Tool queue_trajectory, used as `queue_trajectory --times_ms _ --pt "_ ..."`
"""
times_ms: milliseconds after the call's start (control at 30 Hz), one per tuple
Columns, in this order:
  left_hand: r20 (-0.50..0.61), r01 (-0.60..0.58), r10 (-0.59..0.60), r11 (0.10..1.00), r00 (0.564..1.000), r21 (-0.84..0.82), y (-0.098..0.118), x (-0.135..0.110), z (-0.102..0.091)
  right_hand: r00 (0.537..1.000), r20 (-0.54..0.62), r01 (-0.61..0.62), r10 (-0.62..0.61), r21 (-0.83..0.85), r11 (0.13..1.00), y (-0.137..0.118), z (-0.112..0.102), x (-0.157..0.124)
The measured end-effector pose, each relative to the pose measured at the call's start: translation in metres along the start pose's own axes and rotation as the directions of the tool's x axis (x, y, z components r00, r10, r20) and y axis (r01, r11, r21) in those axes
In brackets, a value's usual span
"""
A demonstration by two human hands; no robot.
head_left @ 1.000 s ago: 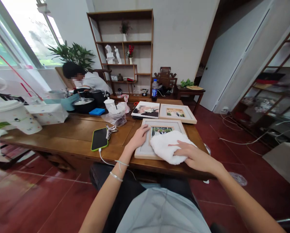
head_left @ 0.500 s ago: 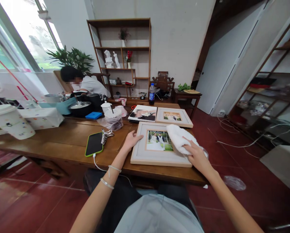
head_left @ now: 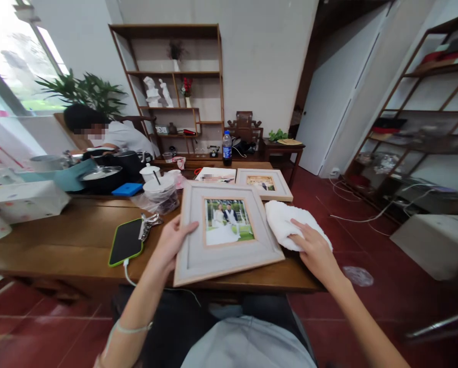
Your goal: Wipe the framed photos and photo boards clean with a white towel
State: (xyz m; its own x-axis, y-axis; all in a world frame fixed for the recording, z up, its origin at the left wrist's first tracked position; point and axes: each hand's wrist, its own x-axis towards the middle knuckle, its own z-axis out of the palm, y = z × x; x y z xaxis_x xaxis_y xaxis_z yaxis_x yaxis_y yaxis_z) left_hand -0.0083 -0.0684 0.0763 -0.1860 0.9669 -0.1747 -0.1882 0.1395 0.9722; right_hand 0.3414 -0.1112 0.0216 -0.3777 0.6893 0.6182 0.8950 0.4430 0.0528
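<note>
- The left hand (head_left: pixel 173 240) gripped the picture frame (head_left: pixel 226 230) by its left edge, thumb on the front moulding and fingers curled behind. That one-sided grip raised the frame off the table (head_left: pixel 71 240) and turned its face up toward the wearer.
- The frame sat over the table's near edge. I could not tell whether its far edge touched the wood.
- The right hand (head_left: pixel 315 250) lay flat on the white cloth (head_left: pixel 284 220), fingers close together and pressing rather than clasping. This pinned the cloth to the table's near right corner.
- A second frame (head_left: pixel 263 183) lay flat at the table's far right, and a phone (head_left: pixel 126 241) lay near the table's front edge on the left.
- Half a second earlier the frame had lain flat on the table with the left fingertips only resting at its edge. The cloth had then been on the frame's right side and was now off it.
</note>
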Motion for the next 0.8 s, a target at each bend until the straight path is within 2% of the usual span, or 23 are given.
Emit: queue_trajectory --times_ms 67,200,267,367,433,467,533,567,600,633,700,800 --pt "-0.006 -0.145 0.146 0.988 0.989 0.054 0.023 -0.009 -0.003 0.997 0.073 0.015 -0.015 0.004 1.000 -0.006 -0.003 -0.006" --pt "-0.075 -0.368 0.383 0.915 0.920 0.164 0.063 -0.013 0.001 0.954 0.278 0.072 -0.108 0.136 0.988 -0.031 -0.012 -0.010" --pt "-0.093 -0.403 0.424 0.897 0.901 0.184 0.077 -0.006 0.007 0.908 0.403 0.014 -0.117 0.250 0.968 -0.042 -0.022 -0.005" --pt "-0.091 -0.374 0.393 0.912 0.915 0.169 0.089 0.012 0.020 0.847 0.512 -0.124 -0.145 0.455 0.882 -0.043 -0.039 0.007" --pt "-0.081 -0.327 0.342 0.932 0.936 0.156 0.093 0.025 0.030 0.836 0.520 -0.238 -0.175 0.631 0.738 -0.033 -0.045 0.016" --pt "-0.074 -0.293 0.306 0.945 0.949 0.146 0.094 0.032 0.036 0.852 0.504 -0.320 -0.141 0.714 0.623 -0.025 -0.046 0.021" --pt "-0.051 -0.194 0.201 0.975 0.978 0.111 0.094 0.046 0.050 0.880 0.468 -0.467 0.074 0.828 0.312 -0.006 -0.043 0.032" --pt "-0.025 -0.138 0.141 0.987 0.990 0.088 0.092 0.054 0.057 0.859 0.465 -0.500 0.213 0.853 0.152 0.004 -0.040 0.040" --pt "0.010 -0.086 0.085 0.994 0.996 0.067 0.090 0.061 0.065 0.818 0.474 -0.507 0.326 0.862 0.021 0.013 -0.036 0.048" --pt "0.053 -0.043 0.040 0.998 0.998 0.049 0.087 0.069 0.074 0.780 0.489 -0.506 0.390 0.860 -0.067 0.022 -0.032 0.057" --pt "0.138 0.014 -0.018 1.000 0.990 0.025 0.078 0.087 0.090 0.733 0.521 -0.523 0.438 0.843 -0.129 0.037 -0.024 0.076" --pt "0.192 0.036 -0.044 0.998 0.980 0.043 0.063 0.116 0.112 0.656 0.516 -0.587 0.551 0.808 -0.057 0.056 -0.009 0.104"
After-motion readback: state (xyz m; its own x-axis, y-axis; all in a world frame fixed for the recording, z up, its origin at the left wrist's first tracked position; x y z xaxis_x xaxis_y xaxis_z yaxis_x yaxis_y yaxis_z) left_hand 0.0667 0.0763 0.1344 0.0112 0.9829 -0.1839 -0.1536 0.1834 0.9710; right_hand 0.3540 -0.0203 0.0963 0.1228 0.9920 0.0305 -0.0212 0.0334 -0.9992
